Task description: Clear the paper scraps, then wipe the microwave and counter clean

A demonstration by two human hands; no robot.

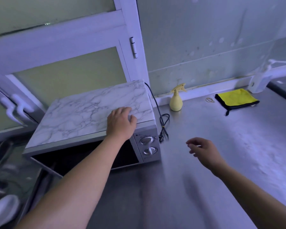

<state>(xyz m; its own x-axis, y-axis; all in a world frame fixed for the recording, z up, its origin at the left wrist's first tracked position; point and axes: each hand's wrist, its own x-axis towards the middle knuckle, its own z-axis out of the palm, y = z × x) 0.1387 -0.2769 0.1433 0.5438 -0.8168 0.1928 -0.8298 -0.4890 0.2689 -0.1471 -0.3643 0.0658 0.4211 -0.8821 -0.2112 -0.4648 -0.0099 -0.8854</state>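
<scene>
left hand (120,123) flat on marble-patterned microwave (92,113) top, fingers relaxed, gripping nothing | right hand (203,151) over steel counter (221,162), fingers loosely curled, empty | paper scraps – none visible | yellow cloth (237,99), spray bottle (176,100) far right, untouched | risk – snagging loose power cord (163,123) while wiping

No legible text anywhere.

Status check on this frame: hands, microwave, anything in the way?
Left hand flat on microwave top. Right hand empty above counter. Cloth, spray bottle untouched. No scraps visible.
</scene>
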